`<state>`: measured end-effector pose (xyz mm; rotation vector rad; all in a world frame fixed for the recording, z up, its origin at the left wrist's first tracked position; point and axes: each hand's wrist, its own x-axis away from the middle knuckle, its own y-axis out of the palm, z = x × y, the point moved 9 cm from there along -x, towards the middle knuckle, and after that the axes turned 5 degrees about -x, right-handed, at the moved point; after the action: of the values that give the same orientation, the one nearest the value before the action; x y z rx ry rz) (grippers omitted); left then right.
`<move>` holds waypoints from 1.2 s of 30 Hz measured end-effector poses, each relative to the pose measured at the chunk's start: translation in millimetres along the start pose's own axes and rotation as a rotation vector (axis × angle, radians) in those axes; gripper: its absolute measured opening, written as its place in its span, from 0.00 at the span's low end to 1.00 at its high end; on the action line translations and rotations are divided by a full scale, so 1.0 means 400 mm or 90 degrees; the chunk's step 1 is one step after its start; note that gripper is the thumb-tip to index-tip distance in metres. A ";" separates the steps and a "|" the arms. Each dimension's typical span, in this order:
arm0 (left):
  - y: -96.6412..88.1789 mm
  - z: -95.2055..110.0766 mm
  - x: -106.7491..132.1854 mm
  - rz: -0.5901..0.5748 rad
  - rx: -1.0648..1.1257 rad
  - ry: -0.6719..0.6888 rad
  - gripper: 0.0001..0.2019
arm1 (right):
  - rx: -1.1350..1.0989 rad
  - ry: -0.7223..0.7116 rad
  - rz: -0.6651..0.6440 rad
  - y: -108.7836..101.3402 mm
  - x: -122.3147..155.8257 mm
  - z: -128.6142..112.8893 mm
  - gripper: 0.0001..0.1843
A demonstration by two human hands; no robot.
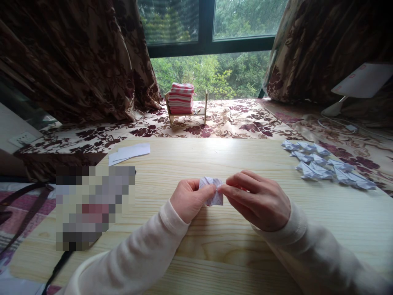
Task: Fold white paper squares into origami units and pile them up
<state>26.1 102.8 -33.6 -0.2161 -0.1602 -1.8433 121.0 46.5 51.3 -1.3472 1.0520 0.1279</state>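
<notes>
A small folded piece of pale printed paper [212,189] is held just above the light wooden table [196,246], near its middle. My left hand [190,199] pinches the paper's left side between thumb and fingers. My right hand [256,199] pinches its right side, fingers curled together. Both hands meet at the paper. Cream sleeves cover both forearms.
Several finished folded paper shapes [327,166] lie at the table's right edge. Flat white paper sheets [129,153] lie at the back left. A blurred-out patch [93,205] covers the left part. Behind stand a small wooden rack with striped cloth [181,100], floral curtains, a window and a white lamp [360,84].
</notes>
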 end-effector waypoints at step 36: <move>-0.006 0.018 0.007 0.066 0.019 0.092 0.08 | -0.494 0.528 0.080 0.111 0.063 0.138 0.17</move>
<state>23.4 102.5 -25.8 -0.0676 -0.0749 -1.7454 137.1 93.0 -5.2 -2.1148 1.9046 0.0668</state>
